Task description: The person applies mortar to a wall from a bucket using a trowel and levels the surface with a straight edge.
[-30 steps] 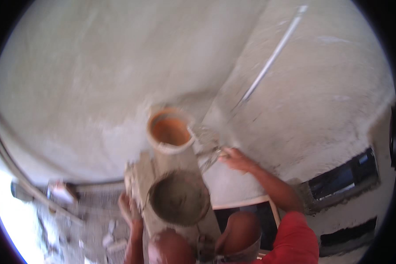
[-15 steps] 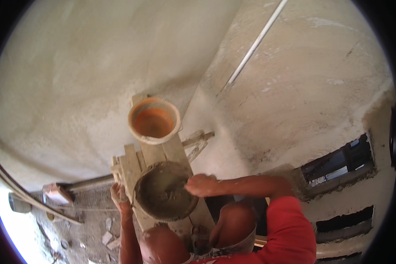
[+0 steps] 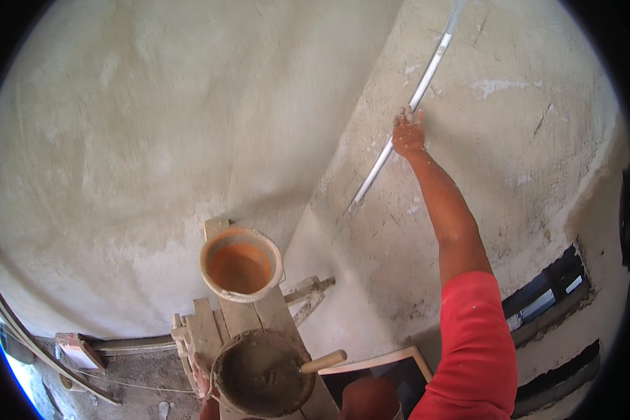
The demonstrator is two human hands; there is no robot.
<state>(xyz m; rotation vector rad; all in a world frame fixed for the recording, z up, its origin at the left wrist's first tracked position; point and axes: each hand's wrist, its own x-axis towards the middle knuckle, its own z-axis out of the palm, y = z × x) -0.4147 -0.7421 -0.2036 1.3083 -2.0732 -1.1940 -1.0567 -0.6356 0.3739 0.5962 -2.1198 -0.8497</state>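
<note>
My right hand (image 3: pixel 408 133) reaches up to the plastered wall, fingers spread, laid across a thin white pipe (image 3: pixel 378 170) that runs slantwise up it. Low on the left, my left hand (image 3: pixel 202 378) is beside the rim of a round, mortar-crusted tub (image 3: pixel 220 381); its fingers are too blurred and covered to make out. Grey wet mortar (image 3: pixel 264 371) lies in the tub. A wooden tool handle (image 3: pixel 324 361) sticks out over the tub's right rim; its other end is hidden in the mortar.
Scaffold planks (image 3: pixel 273 311) carry the tub and, beyond it, an orange-lined bucket (image 3: pixel 241 266). Wooden pieces (image 3: pixel 308 294) jut out right of the planks. A pale-framed dark panel (image 3: pixel 392 371) is below right. Openings (image 3: pixel 549 294) break the right wall. Rubble ground (image 3: pixel 147 371) lies lower left.
My right hand has left the tool handle at the tub and risen to the white pipe. The view has tilted up, so the tub and bucket appear lower.
</note>
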